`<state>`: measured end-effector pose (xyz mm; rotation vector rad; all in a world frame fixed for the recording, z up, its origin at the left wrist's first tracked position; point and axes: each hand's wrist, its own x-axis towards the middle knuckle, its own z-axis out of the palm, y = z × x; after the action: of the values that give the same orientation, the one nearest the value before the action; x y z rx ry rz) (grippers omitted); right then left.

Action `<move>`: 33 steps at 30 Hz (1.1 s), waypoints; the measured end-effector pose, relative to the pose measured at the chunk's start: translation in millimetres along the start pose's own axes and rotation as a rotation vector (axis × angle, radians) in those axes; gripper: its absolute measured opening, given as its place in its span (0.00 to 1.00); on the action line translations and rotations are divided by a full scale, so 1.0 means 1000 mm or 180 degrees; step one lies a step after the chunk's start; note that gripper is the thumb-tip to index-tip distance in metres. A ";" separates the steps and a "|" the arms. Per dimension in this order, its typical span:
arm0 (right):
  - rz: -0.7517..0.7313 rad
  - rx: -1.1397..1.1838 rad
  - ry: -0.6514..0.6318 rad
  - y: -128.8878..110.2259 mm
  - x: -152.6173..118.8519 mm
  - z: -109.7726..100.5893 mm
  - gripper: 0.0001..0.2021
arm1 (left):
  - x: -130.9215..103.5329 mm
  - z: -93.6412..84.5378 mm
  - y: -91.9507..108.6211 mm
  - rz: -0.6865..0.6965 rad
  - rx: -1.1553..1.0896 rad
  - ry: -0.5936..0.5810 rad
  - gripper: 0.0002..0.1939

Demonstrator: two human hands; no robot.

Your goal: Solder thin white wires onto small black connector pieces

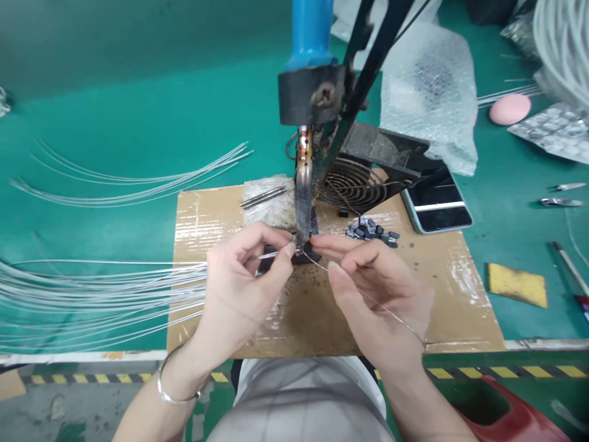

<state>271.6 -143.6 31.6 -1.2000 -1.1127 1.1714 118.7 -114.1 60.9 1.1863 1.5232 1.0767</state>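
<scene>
A soldering iron (303, 166) with a blue handle is fixed upright, tip down, at the middle of the bench. Just left of its tip, my left hand (246, 282) is closed in a pinch on a thin grey wire (267, 255). On the other side, thumb and fingers of my right hand (381, 294) hold a fine strand of solder wire (315, 262), its end at the tip. Small black connectors (372, 232) lie in a pile beyond my right fingers. Whatever sits directly under the tip is mostly hidden by my fingertips.
A cardboard sheet (460, 307) covers the work spot. Behind the iron stand a black fan (354, 184) and a phone (437, 196). Many cut wires (115, 288) spread to the left. At right are a yellow sponge (517, 285), bubble wrap (427, 104) and a pink egg-shaped object (510, 109).
</scene>
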 end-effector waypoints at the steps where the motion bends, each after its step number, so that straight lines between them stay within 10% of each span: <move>1: 0.0008 0.0013 0.0002 0.000 0.000 0.000 0.12 | 0.000 0.000 0.000 -0.0004 0.0002 -0.0004 0.07; 33: -0.0004 -0.0048 0.0079 0.001 0.000 0.002 0.11 | -0.002 0.000 -0.001 0.0036 0.0076 -0.0026 0.06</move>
<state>269.5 -143.2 30.4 -1.2222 -1.1052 1.1461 119.2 -115.8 60.2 1.2156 1.5288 1.0626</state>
